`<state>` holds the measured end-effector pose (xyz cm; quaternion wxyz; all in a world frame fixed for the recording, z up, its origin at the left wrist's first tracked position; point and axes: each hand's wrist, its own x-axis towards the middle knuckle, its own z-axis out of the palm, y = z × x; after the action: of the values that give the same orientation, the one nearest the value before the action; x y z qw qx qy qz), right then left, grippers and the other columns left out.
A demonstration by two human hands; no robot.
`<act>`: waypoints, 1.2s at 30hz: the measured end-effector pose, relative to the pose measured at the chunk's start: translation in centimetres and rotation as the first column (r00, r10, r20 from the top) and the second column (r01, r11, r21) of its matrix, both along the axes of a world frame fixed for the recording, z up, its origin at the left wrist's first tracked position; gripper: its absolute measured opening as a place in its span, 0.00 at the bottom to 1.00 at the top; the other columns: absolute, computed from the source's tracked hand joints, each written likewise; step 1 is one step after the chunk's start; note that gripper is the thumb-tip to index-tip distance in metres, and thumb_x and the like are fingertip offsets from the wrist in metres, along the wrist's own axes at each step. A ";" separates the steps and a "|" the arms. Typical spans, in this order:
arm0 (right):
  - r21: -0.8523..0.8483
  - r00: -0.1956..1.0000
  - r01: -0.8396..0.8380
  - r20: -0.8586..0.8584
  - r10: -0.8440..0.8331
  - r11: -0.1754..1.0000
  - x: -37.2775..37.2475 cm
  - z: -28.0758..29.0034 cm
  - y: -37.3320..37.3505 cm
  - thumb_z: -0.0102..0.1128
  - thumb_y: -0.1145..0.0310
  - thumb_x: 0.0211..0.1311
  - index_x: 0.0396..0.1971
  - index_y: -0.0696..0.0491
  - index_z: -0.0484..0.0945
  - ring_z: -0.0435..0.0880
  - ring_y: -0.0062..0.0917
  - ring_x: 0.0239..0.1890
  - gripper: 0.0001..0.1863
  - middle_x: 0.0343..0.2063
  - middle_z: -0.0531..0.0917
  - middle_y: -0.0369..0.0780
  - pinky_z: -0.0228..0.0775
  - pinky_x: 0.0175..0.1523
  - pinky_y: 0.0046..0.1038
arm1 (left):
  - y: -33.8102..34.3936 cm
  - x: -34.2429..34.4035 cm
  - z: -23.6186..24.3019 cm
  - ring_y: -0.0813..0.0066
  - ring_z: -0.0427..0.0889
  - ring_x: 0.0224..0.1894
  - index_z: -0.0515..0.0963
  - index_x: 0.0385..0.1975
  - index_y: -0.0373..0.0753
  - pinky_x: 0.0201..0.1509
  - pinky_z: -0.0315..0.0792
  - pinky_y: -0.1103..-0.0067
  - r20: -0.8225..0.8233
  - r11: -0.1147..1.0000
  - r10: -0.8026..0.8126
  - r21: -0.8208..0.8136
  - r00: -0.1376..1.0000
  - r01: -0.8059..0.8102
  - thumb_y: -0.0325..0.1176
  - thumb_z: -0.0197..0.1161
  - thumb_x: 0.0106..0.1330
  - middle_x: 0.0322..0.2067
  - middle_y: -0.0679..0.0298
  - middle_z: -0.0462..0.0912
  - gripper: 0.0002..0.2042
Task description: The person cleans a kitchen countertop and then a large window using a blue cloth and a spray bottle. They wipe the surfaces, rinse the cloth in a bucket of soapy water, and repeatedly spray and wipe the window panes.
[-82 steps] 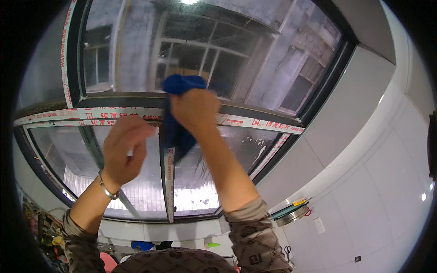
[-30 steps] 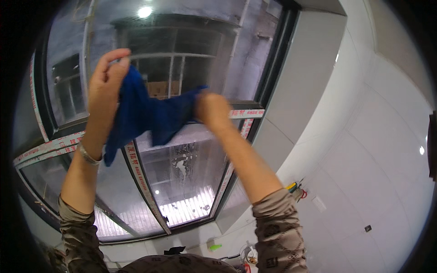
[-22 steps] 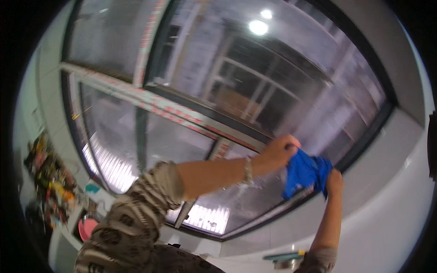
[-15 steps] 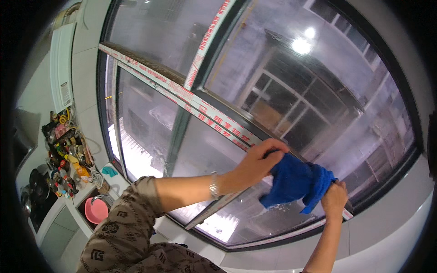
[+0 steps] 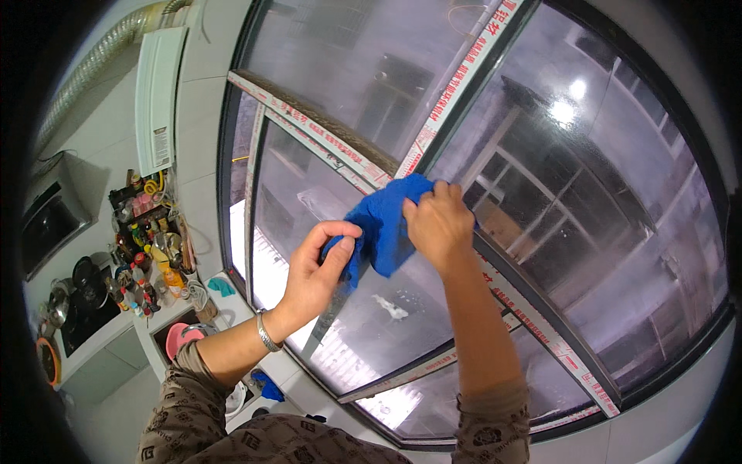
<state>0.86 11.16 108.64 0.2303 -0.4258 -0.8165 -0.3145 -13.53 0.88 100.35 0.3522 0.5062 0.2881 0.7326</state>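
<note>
A big dark-framed glass window (image 5: 533,224) spans 12 to 5 o'clock. A bunched blue cloth (image 5: 389,224) is at the centre: the left hand (image 5: 315,267) pinches its 8 o'clock end, the right hand (image 5: 442,230) its 2 o'clock side. Wiping, it seems; the next rub needs a tight hold.

Two hands are working: one left hand (image 5: 311,271), one right hand (image 5: 442,230) — both gripping one blue cloth (image 5: 386,228). One silver band (image 5: 267,332) is circling the left wrist. Two patterned sleeves (image 5: 491,425) are showing, near. Left side: one teal cloth (image 5: 222,287) and one pink basin (image 5: 179,337) are sitting out, with one crumpled blue item (image 5: 267,386) lying nearer. Far left: one silver duct (image 5: 97,69) and one white wall unit (image 5: 161,97) are hanging. Right: two glare spots (image 5: 562,113) are showing on one upper pane (image 5: 533,240). Bottles (image 5: 165,267) are crowding together, left — several, can't get an exact count.
</note>
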 end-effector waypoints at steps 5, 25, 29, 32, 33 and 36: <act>0.011 0.965 -0.241 -0.107 0.241 0.970 2.7 -0.9 1.7 0.51 0.60 0.55 0.31 0.61 0.77 0.72 0.38 0.39 0.17 0.30 0.76 0.45 0.67 0.46 0.36 | -0.1 -0.5 0.2 0.91 0.61 0.21 0.71 0.39 0.40 0.22 0.57 0.91 0.059 1.000 -0.024 0.022 0.998 0.023 0.31 0.51 0.65 0.23 0.77 0.67 0.06; 0.073 0.881 -0.443 -0.148 0.449 0.894 3.2 -1.3 1.3 0.51 0.71 0.53 0.32 0.57 0.72 0.73 0.39 0.39 0.08 0.33 0.75 0.45 0.66 0.44 0.37 | -3.8 2.6 -1.9 0.90 0.65 0.26 0.72 0.39 0.40 0.27 0.62 0.91 -0.010 0.976 -0.174 -0.134 0.985 0.172 0.30 0.51 0.65 0.26 0.75 0.70 0.06; -0.048 0.722 -0.286 -0.668 0.182 0.957 3.7 1.5 1.3 0.48 0.69 0.57 0.32 0.58 0.71 0.75 0.37 0.35 0.08 0.30 0.76 0.46 0.66 0.42 0.36 | -3.6 1.7 -1.3 0.92 0.61 0.20 0.72 0.39 0.41 0.20 0.58 0.91 0.019 0.979 -0.126 -0.158 0.992 0.128 0.31 0.51 0.65 0.22 0.76 0.66 0.06; 0.126 0.374 -0.443 -0.874 0.310 0.888 1.8 6.8 0.9 0.46 0.66 0.60 0.28 0.61 0.68 0.74 0.40 0.31 0.12 0.28 0.75 0.48 0.65 0.40 0.37 | -2.3 2.2 1.3 0.91 0.62 0.19 0.72 0.40 0.41 0.19 0.58 0.90 0.060 0.987 -0.114 -0.103 0.992 0.120 0.32 0.51 0.65 0.21 0.75 0.66 0.07; 0.341 0.399 -0.317 -0.799 0.450 0.885 0.7 8.0 3.1 0.46 0.65 0.60 0.31 0.62 0.68 0.74 0.41 0.35 0.13 0.31 0.75 0.50 0.63 0.43 0.38 | -1.9 2.7 2.2 0.91 0.62 0.19 0.71 0.40 0.41 0.19 0.59 0.90 0.066 0.982 -0.150 -0.104 0.986 0.156 0.33 0.51 0.65 0.21 0.75 0.67 0.07; 0.366 0.574 -0.317 -0.660 0.484 0.875 -4.5 7.3 6.6 0.50 0.54 0.57 0.56 0.69 0.51 0.57 0.48 0.58 0.37 0.55 0.57 0.61 0.45 0.63 0.38 | -0.2 3.2 2.8 0.90 0.63 0.20 0.71 0.40 0.40 0.19 0.60 0.90 0.093 0.993 -0.111 -0.032 0.990 0.114 0.33 0.51 0.65 0.22 0.74 0.68 0.08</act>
<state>-3.62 17.73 115.99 0.6468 -0.2919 -0.6908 -0.1388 -10.35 0.64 103.10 0.4151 0.4813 0.2565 0.7282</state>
